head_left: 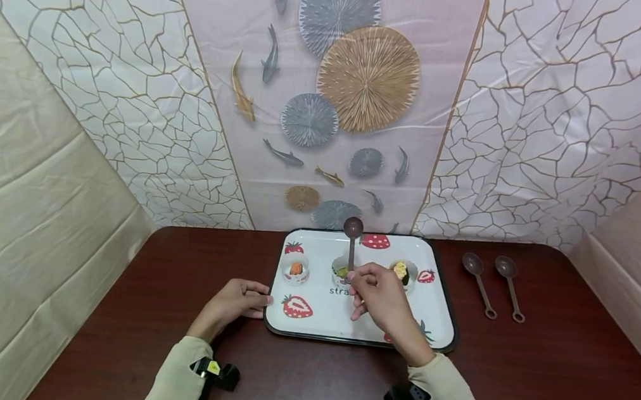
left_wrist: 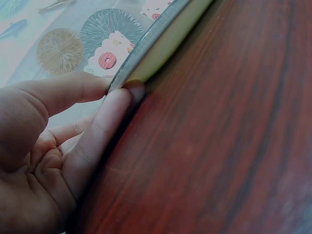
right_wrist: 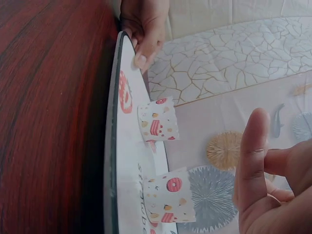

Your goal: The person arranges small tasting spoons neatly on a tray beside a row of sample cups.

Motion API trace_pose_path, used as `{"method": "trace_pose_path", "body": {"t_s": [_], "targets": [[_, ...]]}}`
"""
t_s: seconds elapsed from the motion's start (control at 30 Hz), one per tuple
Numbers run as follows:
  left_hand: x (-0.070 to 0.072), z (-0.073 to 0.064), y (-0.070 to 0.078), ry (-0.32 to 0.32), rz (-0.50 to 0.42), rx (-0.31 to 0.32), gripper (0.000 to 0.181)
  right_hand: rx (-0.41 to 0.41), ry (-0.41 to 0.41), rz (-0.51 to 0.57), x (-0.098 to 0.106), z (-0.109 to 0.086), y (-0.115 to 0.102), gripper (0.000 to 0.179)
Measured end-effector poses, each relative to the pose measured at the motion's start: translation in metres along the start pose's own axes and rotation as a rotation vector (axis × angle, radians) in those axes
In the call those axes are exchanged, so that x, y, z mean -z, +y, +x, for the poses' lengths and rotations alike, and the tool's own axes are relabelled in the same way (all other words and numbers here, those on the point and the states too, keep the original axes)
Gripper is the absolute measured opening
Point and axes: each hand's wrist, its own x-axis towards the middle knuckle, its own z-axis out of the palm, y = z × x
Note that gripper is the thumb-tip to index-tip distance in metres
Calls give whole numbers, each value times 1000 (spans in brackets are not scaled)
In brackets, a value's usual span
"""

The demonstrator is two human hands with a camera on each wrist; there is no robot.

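Observation:
My right hand pinches a brown measuring spoon by the end of its handle, the bowl pointing away from me. It hangs over a white tray with strawberry prints. On the tray stand small paper cups: the left cup has an orange piece in it, the middle cup something green, and the right cup something yellow and dark. My left hand grips the tray's left edge, thumb on the rim and fingers beneath it. In the right wrist view, the spoon is hidden behind my right hand.
Two more brown measuring spoons, a nearer-in spoon and an outer spoon, lie on the dark wooden table right of the tray. A patterned cloth backdrop rises behind the table's far edge, with pale cloth walls at both sides.

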Motion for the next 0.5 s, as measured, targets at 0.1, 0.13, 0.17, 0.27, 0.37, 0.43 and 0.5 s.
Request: {"method": "trace_pose_path", "body": {"t_s": [0.1,0.13,0.17,0.27,0.37,0.43,0.5], "targets": [[0,0,1,2,6,6,42,2,22,16,-5,2,4,15],[0,-1,1,5,7,8,42,-1,33,24,-7,4,5,14],[0,-1,1,9,9,11,42,0,42,32,-9,5,7,14],[0,-2,2,24,16,15,42,11,65,40,-16,7,8,13],[0,-3,3,30,18,16,42,24,74,35,-22,7,8,13],[-1,-3,3,24,15,13,42,24,74,28,-26,6,8,13],[-2,-2,3,18,11,10,42,23,69,27,-30,6,9,13]]}}
